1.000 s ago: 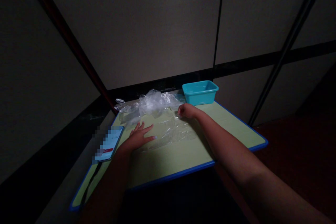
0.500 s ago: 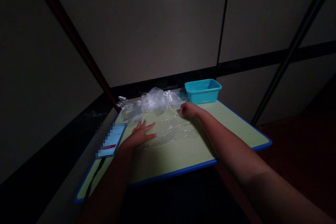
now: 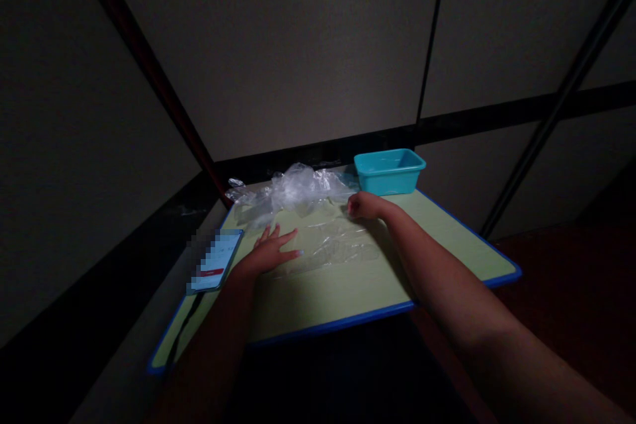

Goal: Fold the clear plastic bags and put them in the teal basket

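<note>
A thin clear plastic bag lies spread over the yellow-green tabletop, creased along its near side. My left hand rests flat on the left part of it with the fingers spread. At the far right side of the bag, my right hand is closed, thumb and fingers pinched together on the plastic; the fingertips are partly hidden and dark. Just beyond both hands, more crumpled clear plastic is heaped along the back of the table.
A turquoise plastic basket stands at the back right corner. A phone with a lit screen lies at the left edge, with a dark strap below it. The table has a blue rim and stands against wall panels.
The view has shifted slightly, so everything appears a little further right. Both hands keep the same pose on the plastic.
</note>
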`<state>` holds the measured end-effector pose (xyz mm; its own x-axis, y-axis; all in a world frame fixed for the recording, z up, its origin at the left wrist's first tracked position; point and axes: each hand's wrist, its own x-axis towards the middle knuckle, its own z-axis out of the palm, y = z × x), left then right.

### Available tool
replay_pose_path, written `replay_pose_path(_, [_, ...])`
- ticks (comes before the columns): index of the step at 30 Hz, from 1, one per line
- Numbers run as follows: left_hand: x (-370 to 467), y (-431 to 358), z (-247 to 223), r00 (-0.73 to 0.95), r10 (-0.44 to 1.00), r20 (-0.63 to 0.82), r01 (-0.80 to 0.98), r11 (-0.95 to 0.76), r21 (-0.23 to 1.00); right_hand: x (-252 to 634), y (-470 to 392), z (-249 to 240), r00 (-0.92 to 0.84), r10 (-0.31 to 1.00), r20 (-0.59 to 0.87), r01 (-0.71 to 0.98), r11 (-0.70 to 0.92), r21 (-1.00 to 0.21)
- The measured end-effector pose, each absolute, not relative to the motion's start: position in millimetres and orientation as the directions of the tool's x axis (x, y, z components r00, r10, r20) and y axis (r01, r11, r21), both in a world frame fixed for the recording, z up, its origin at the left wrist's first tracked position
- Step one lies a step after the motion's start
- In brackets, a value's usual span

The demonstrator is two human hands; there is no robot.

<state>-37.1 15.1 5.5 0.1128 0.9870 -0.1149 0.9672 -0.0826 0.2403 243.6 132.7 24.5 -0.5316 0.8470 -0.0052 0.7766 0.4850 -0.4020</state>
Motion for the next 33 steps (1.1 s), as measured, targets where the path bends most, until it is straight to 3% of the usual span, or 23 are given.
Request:
replay_pose_path(10, [-38.6, 15.7, 3.1, 0.117, 0.990, -0.074, 0.965, -0.096, 0.242, 244.4, 134.0, 23.9, -0.452, 0.892, -0.003, 0.849, 0.429, -0.310])
replay_pose_path(16, [-43.5, 20.7, 6.1, 0.060, 0.973, 0.222, 0.942, -0.129, 0.309, 241.2, 138.9, 21.2, -0.406, 0.907, 0.115, 0.849, 0.420, -0.321])
replay_pose_path(20, [-44.1, 21.9, 9.0, 0.013, 0.944, 0.331, 0.922, -0.139, 0.362, 230.7, 124.6, 23.6, -0.492, 0.838, 0.235, 0.771, 0.545, -0.331])
replay_pose_path(22, [-44.1, 22.2, 8.1, 0.014, 0.949, 0.314, 0.924, -0.132, 0.358, 221.5, 110.3, 24.1, -0.567, 0.795, 0.214, 0.724, 0.605, -0.331])
replay_pose_path(26, [-45.9, 23.5, 2.3, 0.033, 0.982, 0.188, 0.959, -0.084, 0.271, 201.4, 80.8, 23.1, -0.734, 0.679, -0.023, 0.650, 0.693, -0.312])
replay_pose_path(33, [-48.5, 23.2, -4.6, 0.080, 0.991, -0.110, 0.994, -0.071, 0.084, 189.9, 71.4, 17.8, -0.743, 0.646, -0.174, 0.669, 0.710, -0.221])
